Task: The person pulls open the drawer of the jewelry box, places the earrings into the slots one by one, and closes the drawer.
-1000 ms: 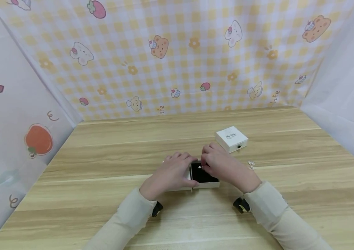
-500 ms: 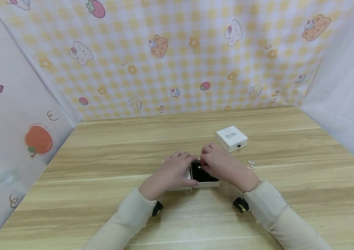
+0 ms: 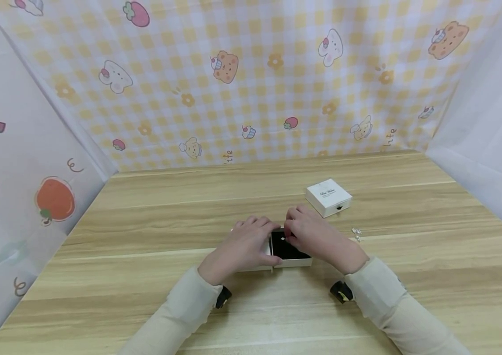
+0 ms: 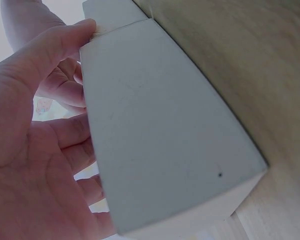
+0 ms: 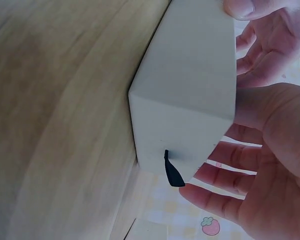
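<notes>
A small white box lies on the wooden table, its drawer pulled out to the right and showing a black lining with a tiny shiny piece in it. My left hand grips the box's white sleeve, thumb on one edge and fingers on the far side. My right hand holds the drawer, thumb on its near edge and fingers curled over the far side. A black pull tab sticks out of the drawer's front.
A second, shut white box stands behind my right hand. Small shiny pieces lie on the table to the right. A patterned cloth backdrop and white side walls enclose the table.
</notes>
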{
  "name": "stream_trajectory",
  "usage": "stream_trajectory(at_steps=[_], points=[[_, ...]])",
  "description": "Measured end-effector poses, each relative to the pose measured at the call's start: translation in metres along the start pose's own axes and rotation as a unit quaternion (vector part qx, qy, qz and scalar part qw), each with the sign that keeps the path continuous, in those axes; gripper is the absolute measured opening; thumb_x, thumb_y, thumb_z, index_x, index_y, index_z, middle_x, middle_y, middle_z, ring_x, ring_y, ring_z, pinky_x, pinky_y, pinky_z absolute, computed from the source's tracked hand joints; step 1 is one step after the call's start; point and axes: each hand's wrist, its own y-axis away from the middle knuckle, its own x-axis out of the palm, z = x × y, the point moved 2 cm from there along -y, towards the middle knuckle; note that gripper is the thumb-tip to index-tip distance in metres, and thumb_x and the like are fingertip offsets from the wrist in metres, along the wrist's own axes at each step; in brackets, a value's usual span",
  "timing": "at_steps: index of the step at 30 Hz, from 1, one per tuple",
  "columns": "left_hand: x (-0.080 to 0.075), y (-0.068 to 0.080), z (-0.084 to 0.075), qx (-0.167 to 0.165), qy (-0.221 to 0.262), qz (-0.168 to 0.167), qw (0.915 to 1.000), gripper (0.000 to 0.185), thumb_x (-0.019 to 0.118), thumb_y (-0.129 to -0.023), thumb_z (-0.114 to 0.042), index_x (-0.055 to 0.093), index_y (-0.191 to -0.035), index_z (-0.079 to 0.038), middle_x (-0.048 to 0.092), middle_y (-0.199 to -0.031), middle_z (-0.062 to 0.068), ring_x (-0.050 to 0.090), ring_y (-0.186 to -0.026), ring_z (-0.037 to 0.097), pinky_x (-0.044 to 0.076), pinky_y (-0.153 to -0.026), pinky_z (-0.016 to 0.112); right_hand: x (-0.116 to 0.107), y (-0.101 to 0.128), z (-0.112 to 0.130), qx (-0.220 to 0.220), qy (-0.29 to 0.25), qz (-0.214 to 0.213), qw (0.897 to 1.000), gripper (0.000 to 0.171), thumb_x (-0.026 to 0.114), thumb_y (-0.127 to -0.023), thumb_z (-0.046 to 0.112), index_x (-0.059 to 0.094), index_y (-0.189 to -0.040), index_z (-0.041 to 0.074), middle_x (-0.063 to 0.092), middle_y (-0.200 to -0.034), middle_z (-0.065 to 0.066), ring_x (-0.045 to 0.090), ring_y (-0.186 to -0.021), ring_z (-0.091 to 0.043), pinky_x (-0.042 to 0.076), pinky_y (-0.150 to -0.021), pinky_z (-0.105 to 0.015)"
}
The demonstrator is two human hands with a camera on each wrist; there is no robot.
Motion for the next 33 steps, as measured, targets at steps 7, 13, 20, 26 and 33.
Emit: stream_trajectory(at_steps=[7,13,20,26,33], points=[[0.0008,-0.0005,-0.0004,-0.004,0.000,0.005,1.0000,0.069,0.069,-0.077,-0.051,0.050,-0.133,-0.016,0.053,-0.129,-0.001,0.046,-0.117,0.021,0.036,-0.097,0.045,-0.0007,0.0001,-0.0008,0.021,-0.030,0.027,0.999,0.014,0.072,-0.079,0.016,0.062,-0.070,0.014,0.056,-0.085,0.001,0.047,-0.082,-0.017,0.042,-0.074,-0.030],[0.0014,-0.0006,-0.0001,-0.002,-0.003,0.005,1.0000,0.070,0.069,-0.077,-0.051,0.049,-0.134,-0.016,0.053,-0.129,-0.001,0.045,-0.119,0.022,0.036,-0.097,0.046,-0.0051,0.0004,-0.0017,0.035,-0.052,0.042,0.997,0.011,0.072,-0.079,0.014,0.063,-0.073,0.013,0.056,-0.087,0.000,0.047,-0.085,-0.018,0.042,-0.077,-0.032],[0.0011,-0.0003,0.0005,-0.005,0.000,0.004,1.0000,0.069,0.068,-0.078,-0.051,0.048,-0.135,-0.017,0.053,-0.130,-0.001,0.045,-0.119,0.022,0.036,-0.097,0.047,-0.0065,-0.0002,-0.0012,0.012,-0.055,0.029,0.998,0.006,0.071,-0.079,0.012,0.066,-0.078,0.015,0.058,-0.090,0.000,0.049,-0.089,-0.019,0.042,-0.079,-0.033],[0.0013,0.0001,0.0008,-0.004,-0.001,0.004,1.0000,0.069,0.068,-0.078,-0.051,0.048,-0.136,-0.019,0.053,-0.129,-0.001,0.045,-0.118,0.021,0.036,-0.096,0.046,-0.0070,-0.0003,0.0002,0.004,-0.041,0.029,0.999,0.006,0.071,-0.078,0.012,0.069,-0.079,0.017,0.059,-0.091,-0.001,0.050,-0.089,-0.020,0.041,-0.079,-0.033],[0.0004,0.0004,0.0002,-0.001,-0.002,0.006,1.0000,0.069,0.068,-0.078,-0.051,0.048,-0.136,-0.020,0.053,-0.130,-0.001,0.045,-0.116,0.021,0.036,-0.096,0.045,-0.0063,0.0000,0.0009,0.007,-0.034,0.034,0.999,0.006,0.071,-0.079,0.013,0.069,-0.082,0.019,0.059,-0.092,-0.001,0.050,-0.089,-0.020,0.042,-0.079,-0.033]])
